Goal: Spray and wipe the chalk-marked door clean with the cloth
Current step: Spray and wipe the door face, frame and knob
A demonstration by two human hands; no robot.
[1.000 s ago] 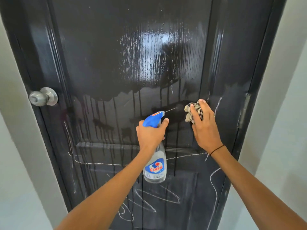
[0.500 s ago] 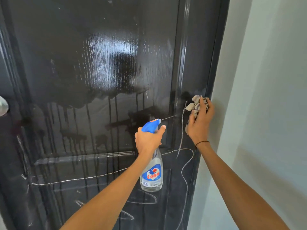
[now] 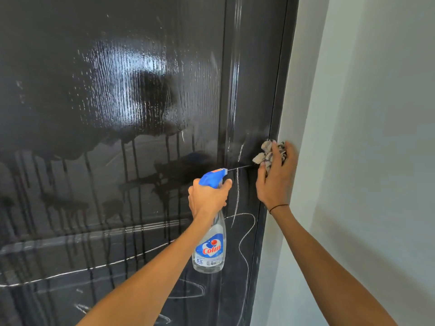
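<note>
While the spray bottle is gripped by the left hand (nozzle doorward), the cloth is bunched in the right hand against the door edge for wiping.

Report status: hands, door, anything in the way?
Left hand grips spray bottle; right hand presses cloth at door edge. Chalk lines remain below. Nothing blocking.
</note>
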